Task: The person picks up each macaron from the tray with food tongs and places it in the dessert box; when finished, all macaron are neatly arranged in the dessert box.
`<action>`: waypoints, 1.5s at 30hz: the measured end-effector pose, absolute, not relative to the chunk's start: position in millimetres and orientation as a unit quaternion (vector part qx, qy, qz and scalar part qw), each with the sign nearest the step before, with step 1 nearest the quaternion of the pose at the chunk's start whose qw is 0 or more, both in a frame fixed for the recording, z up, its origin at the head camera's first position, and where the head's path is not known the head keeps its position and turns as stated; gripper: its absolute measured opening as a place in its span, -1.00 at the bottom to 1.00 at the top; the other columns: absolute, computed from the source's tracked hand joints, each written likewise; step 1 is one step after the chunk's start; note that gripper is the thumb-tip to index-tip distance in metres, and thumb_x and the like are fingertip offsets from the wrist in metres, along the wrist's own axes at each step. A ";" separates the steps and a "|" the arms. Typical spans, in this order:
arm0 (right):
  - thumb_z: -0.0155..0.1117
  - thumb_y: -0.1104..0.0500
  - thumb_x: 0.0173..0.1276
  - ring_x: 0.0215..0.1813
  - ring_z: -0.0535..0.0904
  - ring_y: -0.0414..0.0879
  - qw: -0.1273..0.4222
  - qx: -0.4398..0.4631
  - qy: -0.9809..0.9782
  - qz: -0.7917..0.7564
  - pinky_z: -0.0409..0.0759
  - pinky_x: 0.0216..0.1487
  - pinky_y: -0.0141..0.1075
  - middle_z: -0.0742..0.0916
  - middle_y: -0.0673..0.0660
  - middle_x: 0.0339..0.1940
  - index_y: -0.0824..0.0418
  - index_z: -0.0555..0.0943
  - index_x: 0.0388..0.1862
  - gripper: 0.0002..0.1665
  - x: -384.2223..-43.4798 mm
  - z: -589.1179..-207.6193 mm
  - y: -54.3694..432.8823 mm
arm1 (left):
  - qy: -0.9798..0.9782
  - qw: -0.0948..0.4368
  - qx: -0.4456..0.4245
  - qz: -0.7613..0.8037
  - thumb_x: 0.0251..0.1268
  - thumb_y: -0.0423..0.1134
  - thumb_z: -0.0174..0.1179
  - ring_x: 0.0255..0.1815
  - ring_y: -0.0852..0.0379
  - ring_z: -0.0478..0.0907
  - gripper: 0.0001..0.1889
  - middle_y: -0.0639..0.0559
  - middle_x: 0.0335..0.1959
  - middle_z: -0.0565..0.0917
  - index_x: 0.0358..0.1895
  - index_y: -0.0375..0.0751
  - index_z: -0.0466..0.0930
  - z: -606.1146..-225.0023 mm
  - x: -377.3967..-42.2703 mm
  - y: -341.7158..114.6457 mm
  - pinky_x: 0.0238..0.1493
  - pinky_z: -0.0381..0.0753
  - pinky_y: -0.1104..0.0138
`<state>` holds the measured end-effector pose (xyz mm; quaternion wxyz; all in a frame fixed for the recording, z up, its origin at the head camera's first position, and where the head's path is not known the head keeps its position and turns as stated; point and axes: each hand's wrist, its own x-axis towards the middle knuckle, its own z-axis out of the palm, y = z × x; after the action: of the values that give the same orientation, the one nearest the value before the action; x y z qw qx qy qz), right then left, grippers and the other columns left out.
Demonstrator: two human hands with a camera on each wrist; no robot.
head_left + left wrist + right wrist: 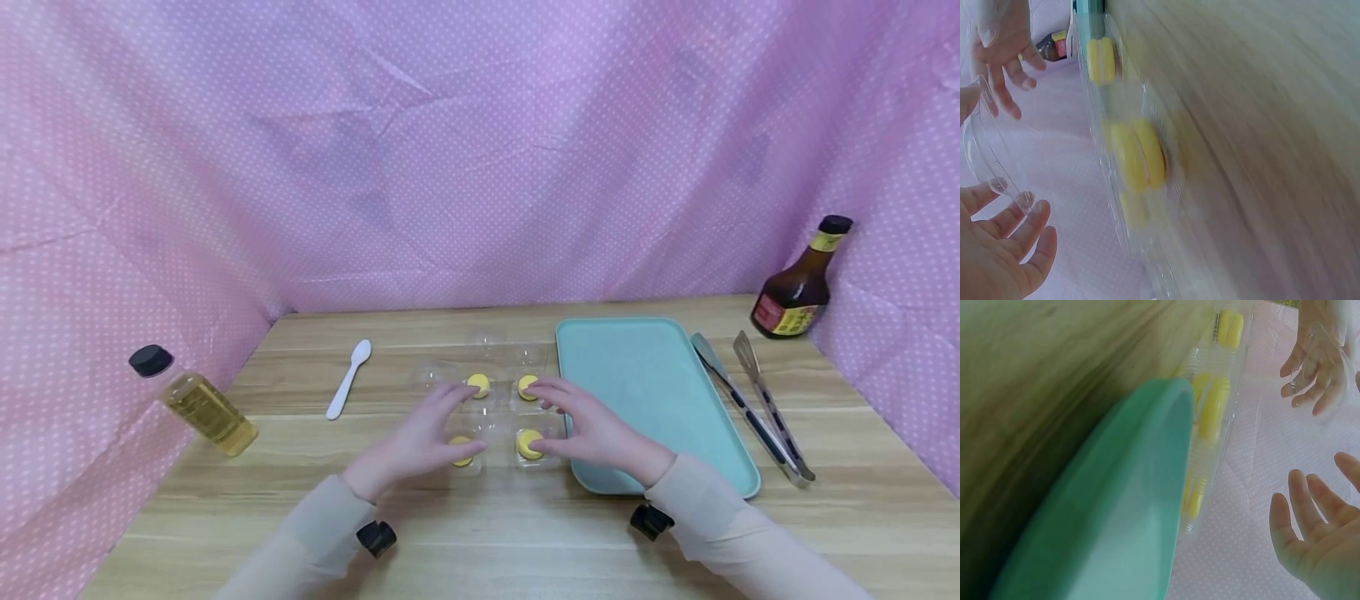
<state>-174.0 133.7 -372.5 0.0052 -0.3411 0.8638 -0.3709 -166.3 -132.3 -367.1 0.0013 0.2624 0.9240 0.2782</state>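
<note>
Several yellow macarons (529,443) sit in a transparent plastic tray on the table, between my hands. My left hand (429,437) is above the tray's left side. In the left wrist view, its thumb and fingers pinch a thin, curved transparent plastic cover (999,164); the head view barely shows this piece. Over the right side of the packaging hovers my right hand (592,425), its fingers spread and holding nothing, as the right wrist view confirms. Thumb and fingers partly hide the macarons in the head view.
A light green tray (645,400) lies under and beyond my right forearm. Right of it are metal tongs (768,404) and a dark sauce bottle (797,292). On the left are a white spoon (348,379) and an oil bottle (206,410). Pink dotted cloth (480,167) surrounds the table.
</note>
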 end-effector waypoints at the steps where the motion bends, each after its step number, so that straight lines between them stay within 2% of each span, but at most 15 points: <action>1: 0.41 0.03 0.16 0.03 0.52 0.10 0.006 -0.341 0.864 -0.370 0.55 -0.01 0.01 0.45 0.27 0.30 0.29 0.41 0.29 -0.25 -173.6 -372.7 133.8 | 0.923 0.005 0.265 0.278 0.08 0.03 0.35 0.29 -0.07 0.38 -0.24 -0.08 0.29 0.39 0.35 -0.14 0.31 -367.4 -166.1 -130.2 0.28 0.41 0.02; 9: 0.41 0.00 0.16 0.10 0.53 0.08 0.025 -0.335 0.869 -0.363 0.52 0.08 0.05 0.43 0.28 0.34 0.21 0.43 0.29 -0.26 -171.0 -373.2 133.7 | 0.914 0.030 0.295 0.275 0.11 0.04 0.32 0.23 -0.02 0.42 -0.25 -0.06 0.24 0.42 0.37 -0.10 0.27 -369.0 -163.5 -116.8 0.23 0.46 0.04; 12: 0.40 -0.02 0.16 0.10 0.53 0.08 0.024 -0.337 0.870 -0.358 0.52 0.10 0.07 0.47 0.27 0.30 0.21 0.45 0.28 -0.27 -170.9 -373.7 134.3 | 0.916 0.039 0.298 0.267 0.11 0.09 0.31 0.25 0.00 0.40 -0.23 -0.04 0.28 0.38 0.38 -0.07 0.25 -370.4 -163.3 -112.8 0.25 0.45 0.05; 18: 0.44 0.00 0.11 0.31 0.39 0.23 0.019 -0.348 0.872 -0.344 0.38 0.25 0.19 0.52 0.29 0.26 0.22 0.50 0.22 -0.29 -171.4 -376.6 136.7 | 0.918 0.044 0.305 0.250 0.09 0.19 0.27 0.29 -0.06 0.38 -0.17 -0.09 0.34 0.34 0.38 -0.12 0.25 -373.0 -162.9 -106.8 0.27 0.43 0.03; 21: 0.46 0.00 0.08 0.35 0.34 0.25 0.024 -0.348 0.874 -0.340 0.35 0.27 0.21 0.51 0.29 0.28 0.22 0.49 0.23 -0.27 -171.3 -377.1 136.8 | 0.917 0.038 0.310 0.248 0.08 0.20 0.27 0.30 -0.06 0.37 -0.18 -0.10 0.34 0.35 0.37 -0.14 0.27 -374.9 -163.2 -104.4 0.27 0.43 0.03; 27: 0.49 -0.03 0.02 0.32 0.37 0.25 0.018 -0.341 0.884 -0.319 0.38 0.25 0.19 0.52 0.30 0.26 0.25 0.49 0.22 -0.21 -171.3 -376.9 135.4 | 0.914 0.027 0.322 0.246 0.09 0.21 0.27 0.28 0.00 0.38 -0.20 -0.03 0.31 0.38 0.35 -0.13 0.30 -375.8 -164.2 -97.6 0.26 0.45 0.07; 34: 0.54 0.02 -0.07 0.21 0.48 0.14 0.006 -0.343 0.896 -0.283 0.49 0.19 0.07 0.58 0.23 0.19 0.30 0.53 0.16 -0.20 -175.9 -377.1 136.7 | 0.914 0.052 0.324 0.239 0.09 0.11 0.32 0.24 0.02 0.43 -0.19 -0.03 0.33 0.34 0.39 -0.13 0.23 -374.7 -166.0 -92.4 0.21 0.50 0.12; 39: 0.54 0.05 -0.09 0.21 0.48 0.13 0.018 -0.336 0.902 -0.271 0.49 0.21 0.05 0.58 0.21 0.19 0.33 0.54 0.16 -0.20 -181.4 -377.6 141.3 | 0.918 0.063 0.325 0.217 0.08 0.05 0.35 0.24 0.01 0.42 -0.15 -0.07 0.32 0.35 0.40 -0.22 0.20 -376.2 -170.7 -89.3 0.22 0.49 0.14; 45: 0.53 0.01 -0.06 0.24 0.45 0.19 0.044 -0.334 0.907 -0.254 0.45 0.23 0.09 0.56 0.28 0.20 0.33 0.52 0.18 -0.18 -185.5 -380.1 143.2 | 0.928 0.061 0.324 0.175 0.07 0.08 0.34 0.24 0.04 0.43 -0.15 -0.07 0.30 0.39 0.38 -0.25 0.24 -379.7 -174.5 -85.2 0.25 0.47 0.21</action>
<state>-185.5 143.2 -380.1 0.0435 -0.3337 0.9067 -0.2542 -174.5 -85.2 -379.7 0.0610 0.3244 0.9275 0.1753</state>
